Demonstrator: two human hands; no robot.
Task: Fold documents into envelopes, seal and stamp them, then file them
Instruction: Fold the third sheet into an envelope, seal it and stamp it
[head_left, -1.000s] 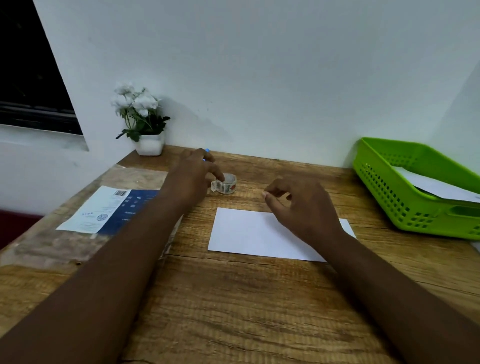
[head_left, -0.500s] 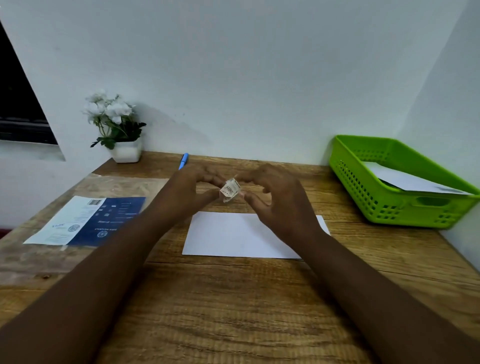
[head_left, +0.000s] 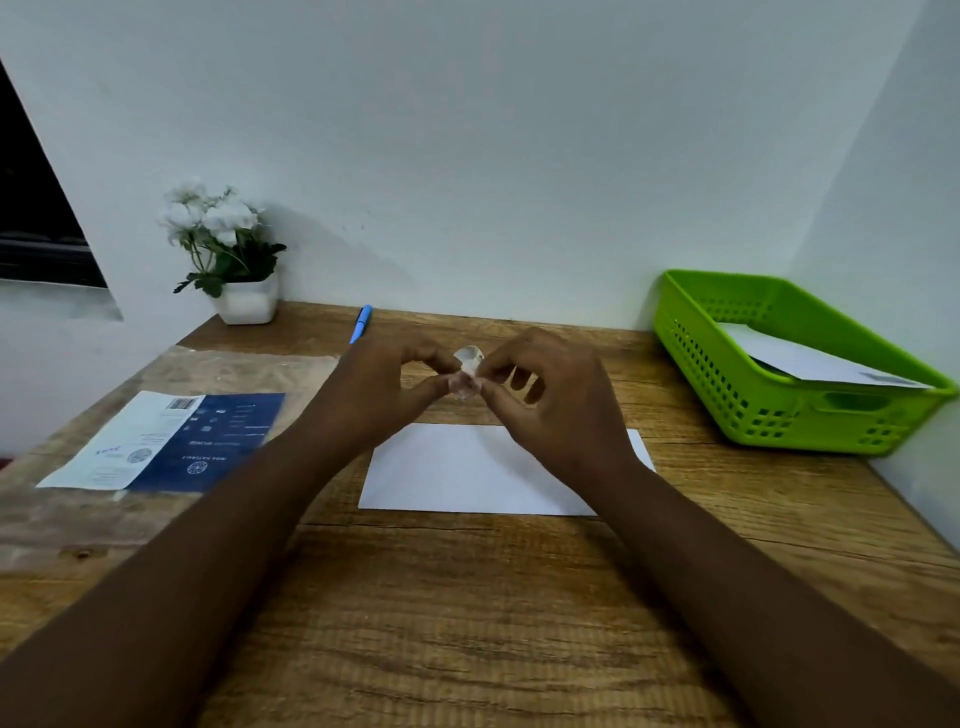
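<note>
A small tape roll (head_left: 467, 371) hangs above a flat white envelope (head_left: 467, 470).

The roll (head_left: 467, 373) is blurred and mostly hidden by the fingertips (head_left: 441, 383). The right hand (head_left: 556, 410) covers part of the envelope (head_left: 467, 473). The pen (head_left: 361, 322) disappears behind the left hand (head_left: 379, 395). The leaflet (head_left: 166, 441) print is unreadable.

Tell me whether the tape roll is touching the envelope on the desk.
Apart. The head view shows both hands, left and right, pinching the tape roll above the envelope.
</note>
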